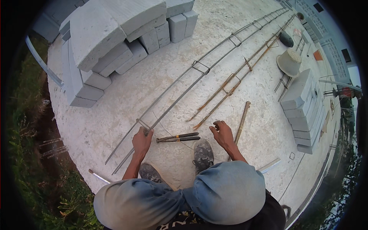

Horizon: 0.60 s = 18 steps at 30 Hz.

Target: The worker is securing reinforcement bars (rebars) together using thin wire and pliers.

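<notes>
Two long grey steel bars tied with small wire stirrups form a rebar frame that runs from near my feet to the far right. My left hand is closed at its near end, on the stirrup joining the bars. My right hand is raised to the right of my shoe, apart from the frame, with fingers curled together; whatever they may hold is too small to make out. Between the hands, dark-handled pincers lie on the concrete. A thin wire curves across the floor near them.
Light grey blocks are stacked at the far left, with another stack at right. A rusty rebar frame and a rusty bar lie right of centre. A bucket stands beyond. Plants border the slab's left edge.
</notes>
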Tool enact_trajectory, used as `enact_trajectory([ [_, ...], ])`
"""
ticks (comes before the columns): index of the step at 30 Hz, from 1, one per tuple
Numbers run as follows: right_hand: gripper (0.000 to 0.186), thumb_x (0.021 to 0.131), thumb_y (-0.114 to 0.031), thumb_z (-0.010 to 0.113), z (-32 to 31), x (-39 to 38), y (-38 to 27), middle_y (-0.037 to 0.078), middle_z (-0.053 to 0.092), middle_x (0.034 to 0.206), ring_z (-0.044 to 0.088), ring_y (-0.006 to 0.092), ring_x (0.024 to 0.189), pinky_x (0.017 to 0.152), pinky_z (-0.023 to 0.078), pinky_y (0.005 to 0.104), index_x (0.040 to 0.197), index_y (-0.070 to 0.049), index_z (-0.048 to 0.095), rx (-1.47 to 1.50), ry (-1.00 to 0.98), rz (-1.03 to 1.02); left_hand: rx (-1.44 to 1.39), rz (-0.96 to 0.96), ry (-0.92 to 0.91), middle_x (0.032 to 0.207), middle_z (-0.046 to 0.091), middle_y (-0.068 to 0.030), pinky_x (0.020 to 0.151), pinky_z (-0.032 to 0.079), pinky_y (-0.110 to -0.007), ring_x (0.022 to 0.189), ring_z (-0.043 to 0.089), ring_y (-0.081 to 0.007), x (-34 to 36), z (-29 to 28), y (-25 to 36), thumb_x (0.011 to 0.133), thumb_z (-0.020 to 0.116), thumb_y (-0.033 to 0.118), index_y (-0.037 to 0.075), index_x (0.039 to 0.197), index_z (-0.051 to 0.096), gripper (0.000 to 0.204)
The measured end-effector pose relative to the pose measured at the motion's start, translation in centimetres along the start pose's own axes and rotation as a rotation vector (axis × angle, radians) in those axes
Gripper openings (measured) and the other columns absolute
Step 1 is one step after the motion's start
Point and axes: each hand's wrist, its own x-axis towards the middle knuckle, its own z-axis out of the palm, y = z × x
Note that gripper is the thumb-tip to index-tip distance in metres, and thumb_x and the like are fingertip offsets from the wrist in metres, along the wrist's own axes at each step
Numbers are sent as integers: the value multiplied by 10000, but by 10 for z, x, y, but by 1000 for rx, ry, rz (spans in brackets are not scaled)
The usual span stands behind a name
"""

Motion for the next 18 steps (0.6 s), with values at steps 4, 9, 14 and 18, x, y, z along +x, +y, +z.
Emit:
enact_trajectory([
  [4,383,830,-196,723,43,-18,-29,154,570,1097,539,331,1085,938,450,414,1133,-3,591,-75,-177,-518,-38,10,-45,828,695,-227,732,508,-422,799,685,-347,14,-7,-8,836,694,423,-25,955,701,464],
  [9,391,809,-205,733,90,-13,-40,129,574,1064,543,285,1068,925,433,386,1109,3,592,-333,-263,-686,-159,15,-161,932,702,-279,849,514,-415,923,693,-382,27,-19,-8,821,691,426,-64,1037,701,535],
  [14,209,886,-181,607,110,3,-38,110,582,966,569,263,1011,862,471,377,986,0,578,-414,-236,-902,-151,20,-46,935,711,-261,828,504,-400,901,694,-353,32,-18,-33,821,699,422,-58,995,721,511],
  [18,181,906,-192,579,80,0,-45,124,574,909,617,272,895,739,523,399,907,-13,554,-303,-288,-725,-160,2,-127,867,715,-222,767,502,-383,815,686,-304,31,-29,-17,834,704,402,-54,932,722,466],
])
